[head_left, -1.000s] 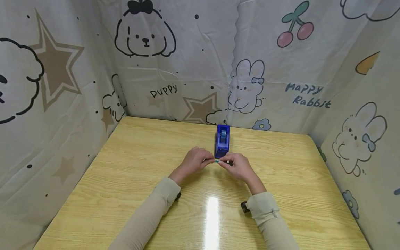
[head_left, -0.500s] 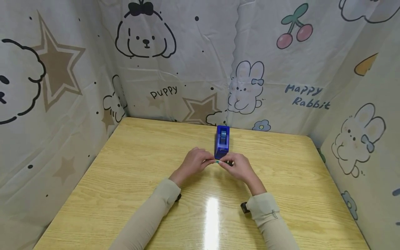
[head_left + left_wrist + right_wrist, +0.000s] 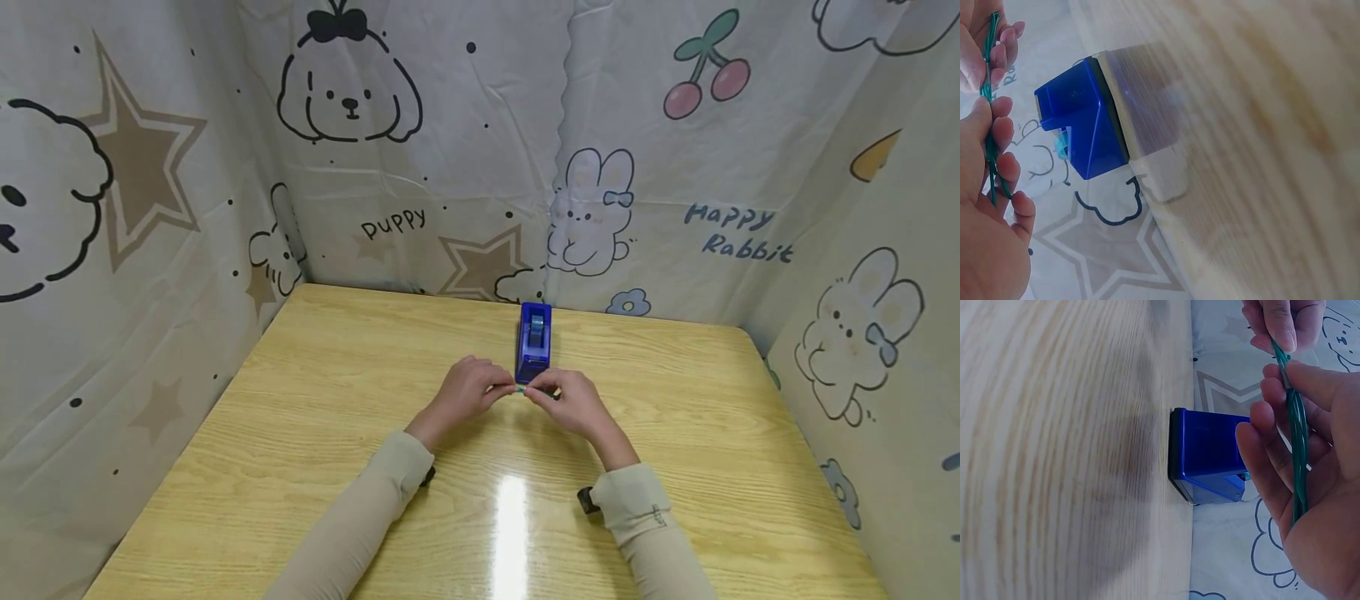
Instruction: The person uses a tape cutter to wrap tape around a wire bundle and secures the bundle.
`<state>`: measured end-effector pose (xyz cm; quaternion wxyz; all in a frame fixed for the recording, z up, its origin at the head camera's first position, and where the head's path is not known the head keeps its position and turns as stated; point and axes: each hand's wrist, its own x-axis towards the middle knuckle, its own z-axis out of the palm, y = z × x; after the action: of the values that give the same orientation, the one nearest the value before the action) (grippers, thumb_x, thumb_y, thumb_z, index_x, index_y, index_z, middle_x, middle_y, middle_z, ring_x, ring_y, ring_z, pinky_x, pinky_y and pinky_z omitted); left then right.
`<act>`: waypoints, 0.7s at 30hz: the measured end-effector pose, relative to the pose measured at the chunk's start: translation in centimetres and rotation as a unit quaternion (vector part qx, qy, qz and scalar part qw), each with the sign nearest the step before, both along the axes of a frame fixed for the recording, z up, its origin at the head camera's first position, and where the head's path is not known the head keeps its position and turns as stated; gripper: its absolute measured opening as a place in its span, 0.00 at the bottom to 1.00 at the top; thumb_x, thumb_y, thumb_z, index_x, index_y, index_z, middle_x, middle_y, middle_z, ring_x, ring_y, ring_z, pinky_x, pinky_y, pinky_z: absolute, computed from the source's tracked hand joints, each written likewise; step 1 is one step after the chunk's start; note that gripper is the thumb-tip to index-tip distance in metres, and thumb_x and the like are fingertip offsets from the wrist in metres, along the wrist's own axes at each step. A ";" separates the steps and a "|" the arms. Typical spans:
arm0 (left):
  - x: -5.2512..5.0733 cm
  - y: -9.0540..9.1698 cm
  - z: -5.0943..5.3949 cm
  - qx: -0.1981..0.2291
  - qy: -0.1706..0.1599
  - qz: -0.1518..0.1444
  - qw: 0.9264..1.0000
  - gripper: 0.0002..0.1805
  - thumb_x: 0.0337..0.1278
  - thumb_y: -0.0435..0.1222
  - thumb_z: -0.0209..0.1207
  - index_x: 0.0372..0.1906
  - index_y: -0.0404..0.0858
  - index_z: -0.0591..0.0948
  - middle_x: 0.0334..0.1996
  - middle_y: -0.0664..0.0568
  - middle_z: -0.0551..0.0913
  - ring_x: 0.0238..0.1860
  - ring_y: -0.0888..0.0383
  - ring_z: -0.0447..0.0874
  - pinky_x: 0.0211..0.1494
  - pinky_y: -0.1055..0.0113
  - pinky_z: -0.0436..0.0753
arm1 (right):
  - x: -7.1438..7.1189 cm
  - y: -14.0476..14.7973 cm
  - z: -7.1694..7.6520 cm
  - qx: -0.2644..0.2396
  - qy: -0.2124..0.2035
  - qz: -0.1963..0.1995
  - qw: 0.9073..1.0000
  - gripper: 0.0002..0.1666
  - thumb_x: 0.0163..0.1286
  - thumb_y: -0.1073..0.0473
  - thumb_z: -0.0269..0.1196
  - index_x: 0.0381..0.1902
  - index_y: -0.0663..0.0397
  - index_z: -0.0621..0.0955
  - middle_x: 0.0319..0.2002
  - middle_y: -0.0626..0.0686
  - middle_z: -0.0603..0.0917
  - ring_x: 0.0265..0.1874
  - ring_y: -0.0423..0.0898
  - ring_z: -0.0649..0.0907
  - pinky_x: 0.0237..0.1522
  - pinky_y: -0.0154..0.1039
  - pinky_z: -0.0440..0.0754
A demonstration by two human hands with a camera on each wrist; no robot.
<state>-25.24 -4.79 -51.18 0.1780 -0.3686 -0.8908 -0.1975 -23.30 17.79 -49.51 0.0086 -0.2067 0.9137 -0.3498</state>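
A slim bundle of glossy green wires [image 3: 1299, 444] runs between my two hands, in front of a blue tape dispenser. My left hand [image 3: 467, 390] pinches one part of it between thumb and fingers. My right hand [image 3: 573, 402] pinches it close beside, the fingertips nearly meeting. In the right wrist view the longer part lies along my right palm. A narrow greyish band [image 3: 1285, 378] circles the strands near the right thumb. Loose wire ends [image 3: 999, 184] spread across my left fingers. The blue tape dispenser [image 3: 533, 369] stands just beyond the fingertips, a clear roll in its top.
A light wood table [image 3: 337, 350] lies under both arms, with a bright reflection near its front. Printed cloth [image 3: 450, 125] hangs behind the table and at both sides. Small dark devices [image 3: 588, 499] are strapped at the wrists.
Both hands keep pinching the wire bundle at nearly the same spot, with only tiny finger shifts. The head view has tilted very slightly. The tape dispenser stays put.
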 end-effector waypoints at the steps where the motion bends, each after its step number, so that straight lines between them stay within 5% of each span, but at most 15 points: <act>1: 0.0 0.0 0.0 -0.001 -0.001 0.001 1.000 0.09 0.70 0.46 0.64 0.38 0.48 0.91 0.35 0.60 0.91 0.34 0.62 0.86 0.38 0.65 0.74 | 0.0 0.0 0.0 -0.002 -0.001 -0.001 1.000 0.09 0.75 0.52 0.66 0.40 0.47 0.91 0.39 0.46 0.90 0.37 0.43 0.84 0.40 0.42 0.82; 10: 0.1 0.0 0.0 -0.001 -0.005 0.001 1.000 0.10 0.70 0.46 0.64 0.38 0.48 0.91 0.34 0.60 0.91 0.33 0.61 0.85 0.38 0.65 0.76 | -0.1 0.0 -0.3 -0.003 -0.017 -0.006 1.000 0.12 0.75 0.52 0.66 0.43 0.53 0.91 0.39 0.47 0.90 0.37 0.42 0.83 0.40 0.42 0.82; 21: -0.1 -0.1 -0.1 0.009 -0.023 -0.007 1.000 0.09 0.70 0.45 0.64 0.38 0.46 0.91 0.34 0.59 0.91 0.34 0.61 0.87 0.43 0.61 0.82 | 0.0 0.2 -0.4 -0.013 -0.020 -0.014 1.000 0.10 0.74 0.51 0.67 0.41 0.49 0.91 0.38 0.47 0.90 0.37 0.42 0.84 0.40 0.42 0.82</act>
<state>-25.29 -4.93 -51.29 0.1596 -0.3687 -0.8902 -0.2150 -23.26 17.95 -49.94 0.0190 -0.1873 0.9114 -0.3660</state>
